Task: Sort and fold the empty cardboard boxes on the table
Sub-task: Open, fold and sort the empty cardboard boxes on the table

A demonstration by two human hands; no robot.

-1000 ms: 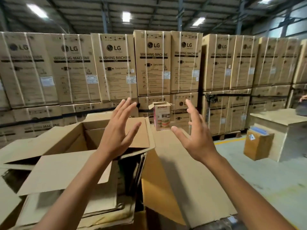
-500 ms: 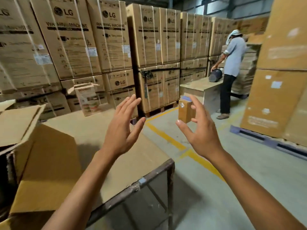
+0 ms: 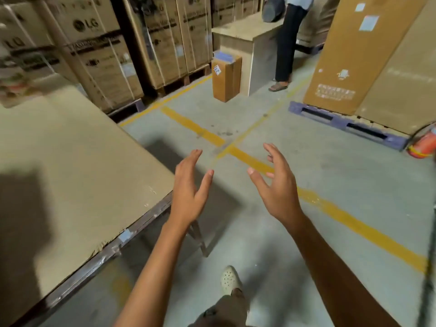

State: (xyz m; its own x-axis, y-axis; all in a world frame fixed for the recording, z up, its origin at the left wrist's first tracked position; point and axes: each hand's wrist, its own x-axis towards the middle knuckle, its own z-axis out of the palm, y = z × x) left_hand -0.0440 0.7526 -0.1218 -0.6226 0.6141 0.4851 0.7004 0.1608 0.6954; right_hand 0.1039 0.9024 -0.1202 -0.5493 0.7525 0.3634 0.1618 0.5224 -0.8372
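Observation:
My left hand [image 3: 190, 190] and my right hand [image 3: 277, 185] are both raised over the concrete floor, fingers spread, palms facing each other, holding nothing. They hover just past the right corner of the table [image 3: 77, 166], whose top is covered with brown cardboard. A small printed box [image 3: 14, 83] shows blurred at the far left edge of the table. The large open cardboard boxes are out of view.
Stacked washing-machine cartons [image 3: 99, 57] stand behind the table on pallets. A narrow upright carton [image 3: 226, 77] stands by a wooden counter [image 3: 245, 41], where a person [image 3: 286, 43] stands. Tall cartons [image 3: 368, 55] sit on a blue pallet [image 3: 346, 125] at right. A red extinguisher [image 3: 424, 145] lies nearby.
My view has swung right and downward, away from the open cardboard boxes to the floor beside the table. Both hands stay empty and spread, now lower in view. My foot has come into sight.

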